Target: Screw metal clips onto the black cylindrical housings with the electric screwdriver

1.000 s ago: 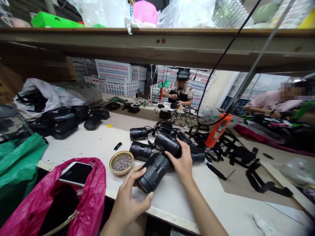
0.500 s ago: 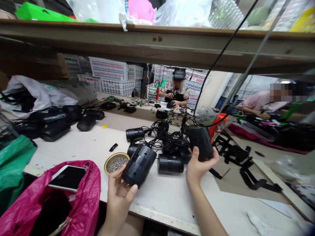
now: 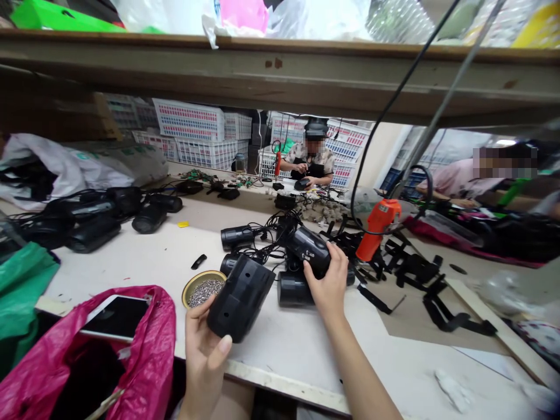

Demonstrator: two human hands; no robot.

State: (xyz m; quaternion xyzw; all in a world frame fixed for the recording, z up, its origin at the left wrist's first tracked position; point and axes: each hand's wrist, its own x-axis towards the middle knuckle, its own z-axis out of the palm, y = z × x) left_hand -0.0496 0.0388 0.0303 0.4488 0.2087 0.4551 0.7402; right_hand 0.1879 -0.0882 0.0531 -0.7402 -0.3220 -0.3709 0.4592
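Note:
My left hand [image 3: 203,344] is closed around the lower end of a black cylindrical housing [image 3: 242,298], which is tilted and has small round holes in its side. My right hand [image 3: 328,280] grips another black cylindrical housing [image 3: 310,248], fingers over its right end and thumb below. Small silver bits, too small to name, show on it near the thumb. Just beneath lies a further black cylinder [image 3: 295,289] on the table. Beside my left hand stands a round bowl [image 3: 186,290] of small screws [image 3: 205,293].
An orange electric screwdriver [image 3: 378,230] hangs on a black cable at right, near black brackets [image 3: 450,309]. Black cylinders with cables [image 3: 94,233] lie at left. A pink bag [image 3: 164,326] holds a white-framed tablet [image 3: 116,318]. Overhead runs a shelf [image 3: 219,73]; two people work beyond.
My right hand has moved left with its black housing, towards the one in my left hand. The orange screwdriver is now uncovered. The left-hand housing has turned slightly.

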